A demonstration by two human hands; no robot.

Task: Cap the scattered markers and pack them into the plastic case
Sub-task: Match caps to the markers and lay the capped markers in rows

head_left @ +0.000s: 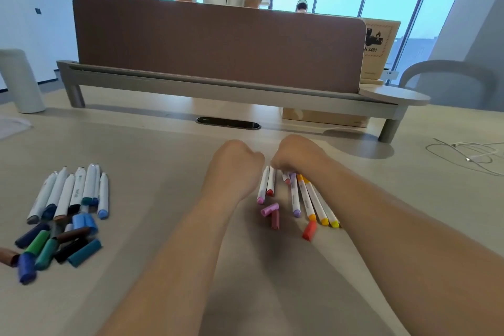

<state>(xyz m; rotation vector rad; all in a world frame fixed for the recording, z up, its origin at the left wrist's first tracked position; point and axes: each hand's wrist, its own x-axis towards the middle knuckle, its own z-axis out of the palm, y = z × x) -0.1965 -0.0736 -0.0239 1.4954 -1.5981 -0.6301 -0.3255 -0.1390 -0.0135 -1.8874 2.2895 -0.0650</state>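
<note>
My left hand (236, 169) is curled, its hold hidden, my right hand (296, 157) bunches over the warm-coloured markers (300, 196), so capping seems barely begun; next, a loose cap (270, 209); no plastic case visible.

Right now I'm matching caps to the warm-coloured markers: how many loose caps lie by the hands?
3: a pink cap below the pink marker, a maroon cap touching it, and a red cap near the orange marker's tip. The right hand may hide more.

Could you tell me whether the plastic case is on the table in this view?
No, only markers and loose caps lie on the table; no plastic case shows anywhere.
</note>
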